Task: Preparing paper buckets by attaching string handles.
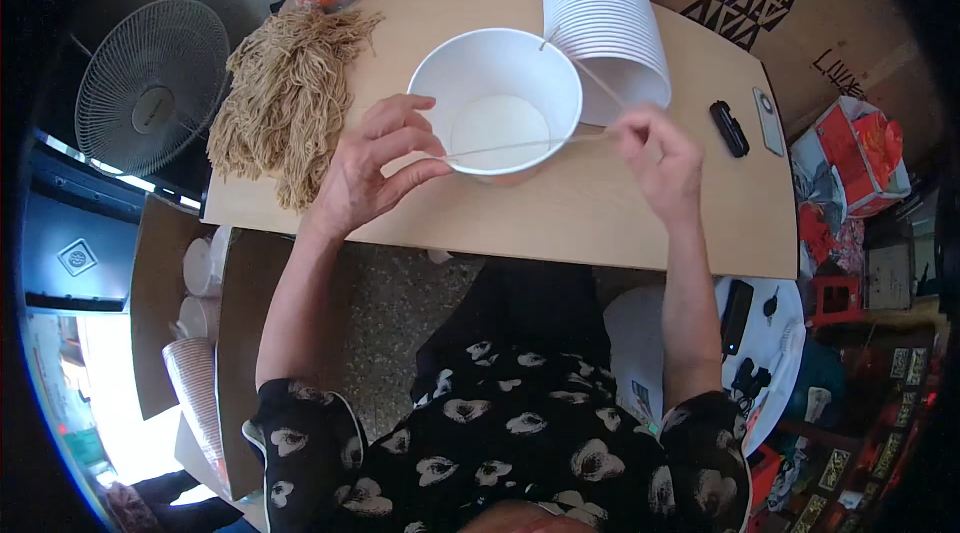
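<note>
We hold string (525, 145) over white bucket (495, 73) on worktop (560, 223): left hand (380, 158) pinching, right hand (658, 158) pinching too; tan yarn heap (290, 98) leftward.

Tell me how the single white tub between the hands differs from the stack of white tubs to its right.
The single tub is one on its own; the stack is many tubs nested together. The single tub has its mouth facing up, while the stack lies on its side, open end toward the person. The single tub shows its inner base; the stack shows mostly ridged outer rims. Both are white, round-mouthed and on the table.
</note>
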Motion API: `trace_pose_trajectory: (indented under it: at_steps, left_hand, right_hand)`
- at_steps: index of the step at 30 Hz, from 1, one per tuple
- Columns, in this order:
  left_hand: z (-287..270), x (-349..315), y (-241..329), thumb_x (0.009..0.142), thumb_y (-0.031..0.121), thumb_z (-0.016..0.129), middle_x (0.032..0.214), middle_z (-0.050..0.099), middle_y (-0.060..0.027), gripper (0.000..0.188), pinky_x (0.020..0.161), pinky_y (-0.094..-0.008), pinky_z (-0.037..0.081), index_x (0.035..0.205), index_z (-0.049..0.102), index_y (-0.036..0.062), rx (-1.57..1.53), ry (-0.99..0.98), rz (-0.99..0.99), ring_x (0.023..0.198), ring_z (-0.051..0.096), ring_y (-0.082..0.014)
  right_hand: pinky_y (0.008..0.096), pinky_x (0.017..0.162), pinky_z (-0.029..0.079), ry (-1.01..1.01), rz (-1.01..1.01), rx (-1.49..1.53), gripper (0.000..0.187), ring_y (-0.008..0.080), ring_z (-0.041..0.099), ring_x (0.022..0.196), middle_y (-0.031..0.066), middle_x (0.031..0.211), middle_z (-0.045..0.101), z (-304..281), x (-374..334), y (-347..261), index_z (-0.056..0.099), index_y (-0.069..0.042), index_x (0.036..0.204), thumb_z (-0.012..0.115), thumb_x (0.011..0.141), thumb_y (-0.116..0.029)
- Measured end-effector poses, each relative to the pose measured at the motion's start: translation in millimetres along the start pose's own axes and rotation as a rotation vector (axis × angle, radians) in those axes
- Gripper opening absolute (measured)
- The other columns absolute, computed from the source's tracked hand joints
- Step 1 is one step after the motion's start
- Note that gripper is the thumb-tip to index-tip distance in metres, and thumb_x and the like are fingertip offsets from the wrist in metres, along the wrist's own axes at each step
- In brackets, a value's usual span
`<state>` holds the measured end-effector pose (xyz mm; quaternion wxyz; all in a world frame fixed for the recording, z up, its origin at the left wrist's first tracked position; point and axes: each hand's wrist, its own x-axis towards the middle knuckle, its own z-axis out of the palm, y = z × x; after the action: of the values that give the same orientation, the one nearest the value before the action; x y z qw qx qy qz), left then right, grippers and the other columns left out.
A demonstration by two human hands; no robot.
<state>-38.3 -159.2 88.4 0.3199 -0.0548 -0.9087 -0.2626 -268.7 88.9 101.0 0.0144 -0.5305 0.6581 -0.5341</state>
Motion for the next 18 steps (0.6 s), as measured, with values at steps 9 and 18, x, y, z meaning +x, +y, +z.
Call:
trace_pose_trajectory:
  at_steps: [9,18]
  left_hand:
    - [4,9,5,0.076,0.004,0.081,0.093,0.068,-0.0059,0.021,0.088,-0.0428,0.059,0.095,0.073,0.0073,0.135,0.122,0.106,0.106,0.069,-0.0302]
    - [12,30,-86,0.099,0.005,0.064,0.093,0.071,-0.0053,0.012,0.074,-0.0259,0.055,0.106,0.068,-0.004,-0.385,0.676,-0.457,0.084,0.068,-0.0109]
  right_hand:
    - [0.0389,0.08,0.052,-0.368,-0.266,-0.19,0.03,0.0317,0.066,0.089,0.0111,0.102,0.067,59,-39,-19,0.07,-0.002,0.1,0.083,0.074,-0.007]
    - [0.0462,0.099,0.048,-0.401,-0.545,-0.303,0.049,0.0364,0.058,0.115,0.0157,0.125,0.058,83,101,-33,0.06,-0.002,0.125,0.076,0.08,-0.008]
